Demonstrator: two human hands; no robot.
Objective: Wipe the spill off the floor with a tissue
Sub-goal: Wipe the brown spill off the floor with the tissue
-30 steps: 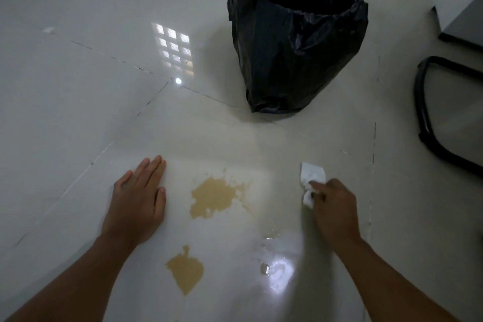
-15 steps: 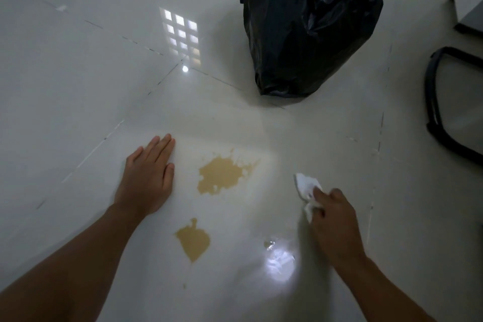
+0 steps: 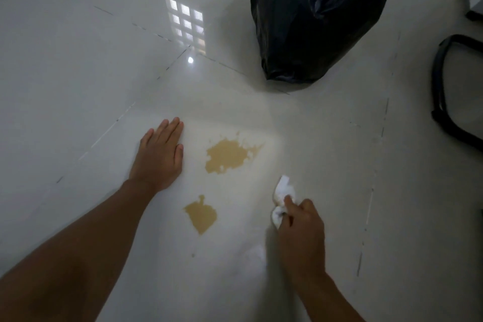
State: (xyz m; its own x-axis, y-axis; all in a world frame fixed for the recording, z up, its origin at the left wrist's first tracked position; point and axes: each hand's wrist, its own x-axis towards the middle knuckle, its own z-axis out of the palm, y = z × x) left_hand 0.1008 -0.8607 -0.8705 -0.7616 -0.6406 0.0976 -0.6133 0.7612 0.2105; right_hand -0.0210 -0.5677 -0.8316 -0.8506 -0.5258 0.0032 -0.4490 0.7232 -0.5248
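Observation:
Two tan puddles lie on the glossy white tile floor: a larger spill (image 3: 228,155) and a smaller spill (image 3: 201,216) nearer to me. My left hand (image 3: 159,157) rests flat on the floor, palm down, just left of the larger puddle, holding nothing. My right hand (image 3: 300,232) is closed around a crumpled white tissue (image 3: 281,196), which sticks out past my fingers. The tissue is to the right of both puddles and apart from them.
A bin lined with a black trash bag (image 3: 313,21) stands beyond the spill at the upper right. A black curved chair base (image 3: 444,102) is at the right edge. A dark furniture corner (image 3: 474,5) shows at the far right.
My right hand with the tissue has moved left and nearer to me, closer to the puddles. My left hand stays flat on the floor. The view has shifted.

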